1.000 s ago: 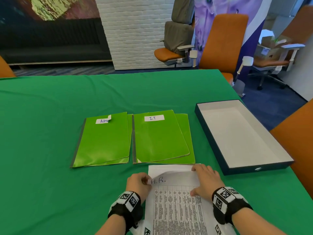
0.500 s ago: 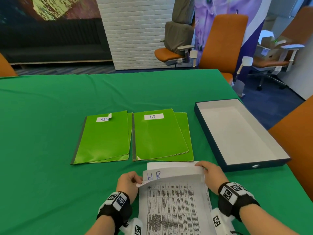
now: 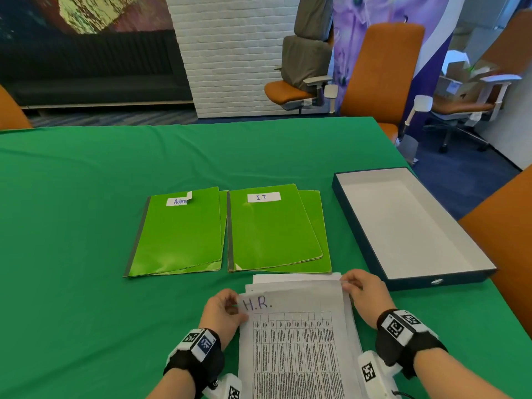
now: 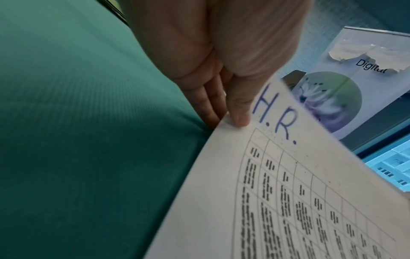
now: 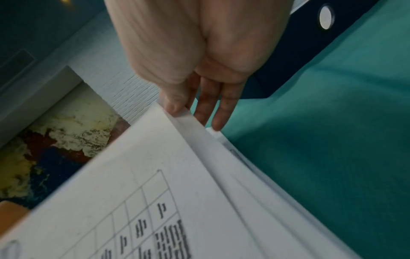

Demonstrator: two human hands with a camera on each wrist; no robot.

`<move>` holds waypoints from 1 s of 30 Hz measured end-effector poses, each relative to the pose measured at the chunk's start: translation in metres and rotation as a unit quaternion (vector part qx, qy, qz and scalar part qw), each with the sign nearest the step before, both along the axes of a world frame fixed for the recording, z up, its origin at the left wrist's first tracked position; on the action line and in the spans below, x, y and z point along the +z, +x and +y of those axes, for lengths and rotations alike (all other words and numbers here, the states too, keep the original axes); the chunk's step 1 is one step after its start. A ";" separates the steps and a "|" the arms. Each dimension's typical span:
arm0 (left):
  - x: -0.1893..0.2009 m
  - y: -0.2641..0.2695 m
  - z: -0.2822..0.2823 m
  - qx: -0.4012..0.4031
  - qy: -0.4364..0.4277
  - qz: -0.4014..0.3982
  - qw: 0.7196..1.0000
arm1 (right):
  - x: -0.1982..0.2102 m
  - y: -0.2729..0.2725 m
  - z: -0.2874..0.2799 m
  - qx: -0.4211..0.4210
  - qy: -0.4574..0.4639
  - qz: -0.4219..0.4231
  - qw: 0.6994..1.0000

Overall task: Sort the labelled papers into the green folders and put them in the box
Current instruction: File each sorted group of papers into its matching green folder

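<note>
One H.R. sheet (image 3: 299, 341), lengthwise toward folders (image 3: 273, 228).

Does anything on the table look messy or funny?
Yes. The label on the left green folder has its right corner folded over, hiding the end of the word. Both folder stacks are fanned out, not squared.

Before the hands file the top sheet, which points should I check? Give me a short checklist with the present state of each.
1. Top sheet label readable: ok, it says H.R.
2. Left hand pinches its top left corner: ok.
3. Right hand pinches its top right corner: ok.
4. Only one sheet lifted: cannot tell; more papers lie close under it.
5. Matching H.R. folder in sight: not ok; the labels seen are on the Admin folder and the I.T folder.
6. Box open, with nothing in it: ok.
</note>
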State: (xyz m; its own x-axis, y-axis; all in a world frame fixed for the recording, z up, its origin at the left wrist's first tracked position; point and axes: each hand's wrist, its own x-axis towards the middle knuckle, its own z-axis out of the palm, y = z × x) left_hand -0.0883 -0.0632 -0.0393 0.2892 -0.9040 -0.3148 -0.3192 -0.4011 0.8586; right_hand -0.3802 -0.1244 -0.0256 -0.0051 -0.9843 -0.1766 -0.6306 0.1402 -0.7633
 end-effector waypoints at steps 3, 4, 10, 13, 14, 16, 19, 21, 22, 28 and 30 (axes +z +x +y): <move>0.007 -0.003 0.002 0.019 -0.003 0.040 0.999 | -0.002 -0.001 -0.002 -0.022 -0.004 -0.036 0.999; 0.008 -0.004 0.002 0.020 -0.006 0.031 0.999 | -0.004 -0.001 -0.002 -0.025 -0.002 -0.047 0.999; -0.003 0.000 -0.001 0.038 -0.028 0.003 0.999 | -0.008 -0.002 -0.002 -0.030 0.028 -0.050 0.998; -0.003 0.000 -0.001 0.024 -0.027 0.062 0.997 | -0.010 -0.002 -0.001 -0.035 0.039 -0.040 0.998; -0.002 0.000 0.000 0.016 -0.027 0.072 0.997 | -0.009 -0.002 0.000 -0.038 0.043 -0.042 0.997; -0.001 0.002 0.001 0.007 -0.028 0.066 0.997 | -0.007 -0.001 0.000 -0.045 0.040 -0.036 0.998; 0.002 0.003 0.004 -0.011 -0.030 0.042 0.999 | -0.004 0.000 0.002 -0.050 0.013 -0.021 0.998; 0.002 0.002 0.004 -0.021 -0.025 0.045 0.998 | -0.001 0.000 0.003 -0.041 0.001 -0.027 0.999; 0.002 0.001 0.003 -0.024 -0.026 0.041 0.999 | 0.000 0.000 0.005 -0.039 0.000 -0.034 0.999; -0.004 -0.001 -0.001 -0.033 -0.034 0.060 0.997 | 0.005 -0.002 0.012 -0.022 0.042 -0.147 0.988; -0.006 -0.002 -0.001 -0.024 -0.028 0.098 0.994 | 0.006 -0.005 0.016 0.005 0.070 -0.168 0.983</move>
State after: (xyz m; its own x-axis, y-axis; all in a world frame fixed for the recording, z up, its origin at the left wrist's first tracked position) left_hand -0.0908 -0.0637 -0.0450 0.1827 -0.9333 -0.3093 -0.1615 -0.3388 0.9269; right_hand -0.3851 -0.1086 -0.0194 0.0854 -0.9501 -0.3000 -0.3487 0.2536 -0.9023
